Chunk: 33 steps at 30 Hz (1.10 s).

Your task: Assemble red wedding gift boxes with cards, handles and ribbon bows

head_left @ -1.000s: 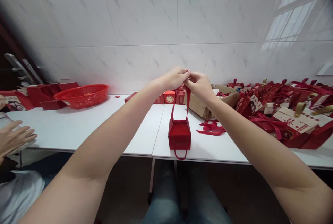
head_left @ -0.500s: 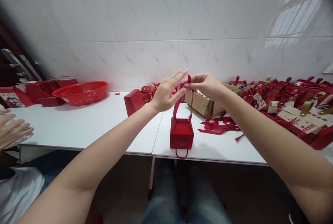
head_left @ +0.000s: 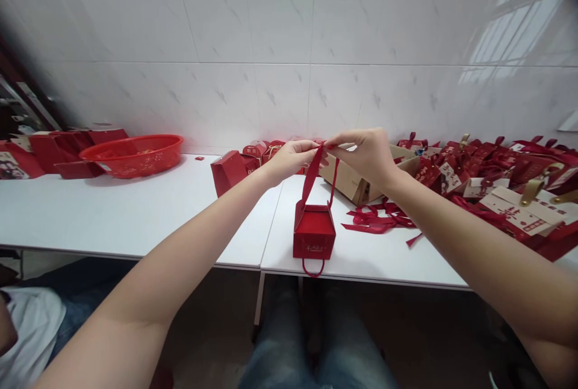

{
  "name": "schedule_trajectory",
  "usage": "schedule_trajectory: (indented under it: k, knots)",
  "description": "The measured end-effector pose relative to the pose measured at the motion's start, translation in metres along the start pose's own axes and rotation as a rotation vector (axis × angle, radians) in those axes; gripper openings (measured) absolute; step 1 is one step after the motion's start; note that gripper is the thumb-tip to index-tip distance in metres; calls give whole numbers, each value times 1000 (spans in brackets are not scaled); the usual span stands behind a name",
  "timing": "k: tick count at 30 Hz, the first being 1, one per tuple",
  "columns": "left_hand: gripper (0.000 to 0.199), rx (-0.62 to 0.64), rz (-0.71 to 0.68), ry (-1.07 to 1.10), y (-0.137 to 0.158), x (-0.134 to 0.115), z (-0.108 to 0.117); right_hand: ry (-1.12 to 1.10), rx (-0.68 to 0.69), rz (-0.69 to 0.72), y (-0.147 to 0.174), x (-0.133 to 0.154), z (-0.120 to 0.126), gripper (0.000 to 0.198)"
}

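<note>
A small red gift box (head_left: 315,233) stands upright near the front edge of the white table, a cord loop hanging from its front. Red ribbon (head_left: 310,180) rises from both sides of the box to my hands. Above the box, my left hand (head_left: 291,158) is closed with its fingertips pinching the ribbon. Facing it, my right hand (head_left: 365,151) also pinches the ribbon between thumb and fingers. The two sets of fingertips nearly meet where the ribbon's strands come together; the exact crossing there is partly hidden by the fingers.
Behind my right hand is an open cardboard box (head_left: 350,184). Loose red ribbons (head_left: 377,218) and a pile of decorated gift boxes (head_left: 515,208) lie to the right. Left are another red box (head_left: 228,173) and a red plastic basin (head_left: 135,160). A seated person (head_left: 31,323) is at far left.
My left hand has gone from flat, raised fingers to pinching the ribbon. My right hand stays at the ribbon, its knuckles turned more upward. The other person's hands have left the view.
</note>
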<state>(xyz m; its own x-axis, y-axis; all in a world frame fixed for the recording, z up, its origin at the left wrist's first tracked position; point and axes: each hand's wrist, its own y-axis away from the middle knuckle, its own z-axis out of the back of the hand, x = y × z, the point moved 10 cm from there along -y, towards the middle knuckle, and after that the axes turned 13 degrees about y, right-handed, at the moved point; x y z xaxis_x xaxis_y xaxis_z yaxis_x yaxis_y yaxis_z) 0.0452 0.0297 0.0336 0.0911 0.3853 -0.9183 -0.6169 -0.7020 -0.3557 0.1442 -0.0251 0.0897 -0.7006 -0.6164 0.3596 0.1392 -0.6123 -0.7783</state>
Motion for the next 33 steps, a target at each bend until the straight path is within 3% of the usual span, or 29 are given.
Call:
schedule_trajectory:
  k: [4,8,10,14,17,19,30,33]
  knots:
    - [22,-200,-213,-590,12,-36,20,-187,-125,-298,16,-40,2,18]
    - [23,-262,-184,-911,44,-39,41,-238,-146,-459,55,-77,3,25]
    - [22,-265,-70,-926,71,-15,58,-136,-109,-503,86,-97,5,24]
    - [23,-348,406,-905,143,79,100,180,25,-568,156,-143,6,32]
    - [23,-340,521,-890,177,126,102,261,59,-616,197,-171,6,33]
    - [24,-324,530,-886,184,141,96,246,83,-634,212,-179,3,32]
    - [26,-399,528,-1011,173,130,120,274,35,-687,226,-192,20,35]
    - [22,-593,306,-1095,160,102,111,204,-101,-609,209,-176,21,38]
